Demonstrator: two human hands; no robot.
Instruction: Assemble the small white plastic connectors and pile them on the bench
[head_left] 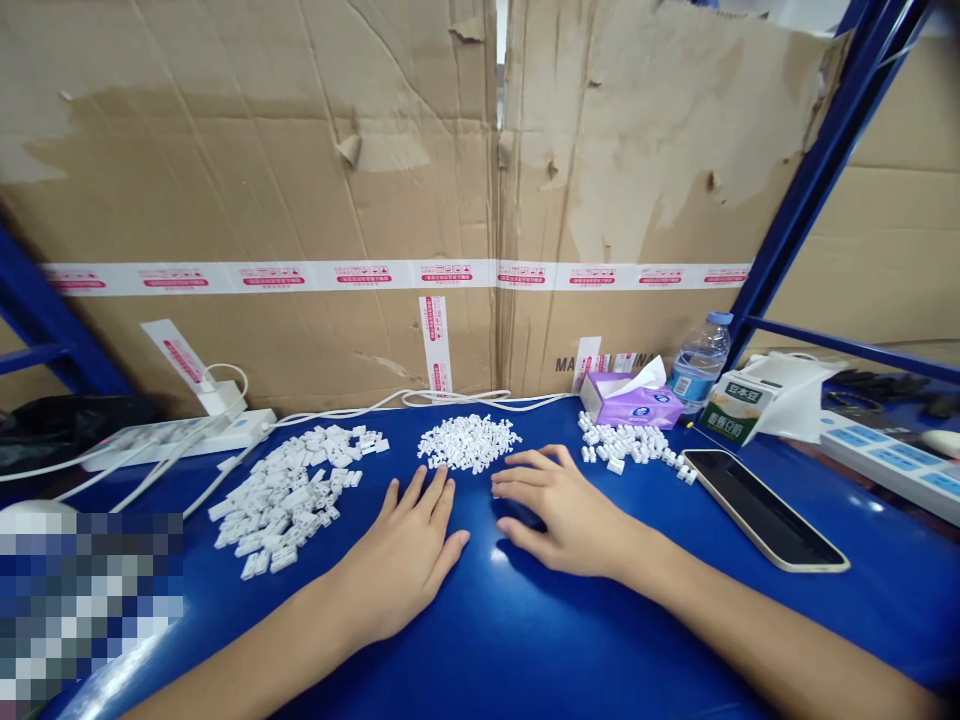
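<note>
My left hand [409, 555] lies flat, palm down, on the blue table [525, 640], fingers apart and holding nothing. My right hand [562, 510] rests beside it, fingers spread and pointing left, also holding nothing. Just beyond both sets of fingertips is a small heap of tiny white plastic parts [469, 441]. A wider spread of larger white plastic pieces [289, 495] lies to the left of my left hand. A third, smaller cluster of white pieces [626, 443] sits to the right of the middle heap.
A phone [761, 508] lies face up at the right. Behind it stand a purple tissue pack [630, 402], a water bottle [699, 362] and a green carton [733, 411]. White power strips [176, 437] [892, 462] and cables flank the table. Cardboard sheets [300, 150] wall off the back.
</note>
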